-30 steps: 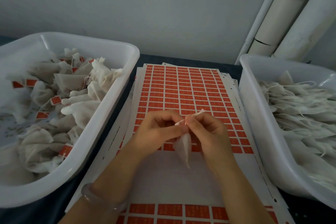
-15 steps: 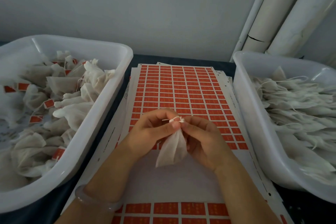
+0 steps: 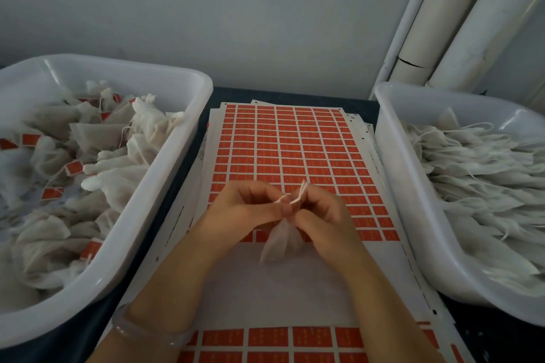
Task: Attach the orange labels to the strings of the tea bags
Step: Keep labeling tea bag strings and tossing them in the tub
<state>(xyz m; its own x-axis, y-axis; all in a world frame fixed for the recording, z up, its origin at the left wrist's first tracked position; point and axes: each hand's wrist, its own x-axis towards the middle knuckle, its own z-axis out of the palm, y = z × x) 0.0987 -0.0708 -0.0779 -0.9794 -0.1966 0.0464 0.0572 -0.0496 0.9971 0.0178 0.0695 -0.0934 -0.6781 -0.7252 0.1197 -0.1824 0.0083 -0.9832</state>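
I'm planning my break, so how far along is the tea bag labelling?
Done: the left bin holds a pile of labelled bags. In hand: the left hand pinches one tea bag near its string; the right hand pinches a label against it. Left: the right bin is full of unlabelled bags, and the label sheet has many rows.

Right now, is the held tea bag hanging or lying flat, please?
Hanging: the tea bag dangles below the left hand and right hand, which pinch its top.
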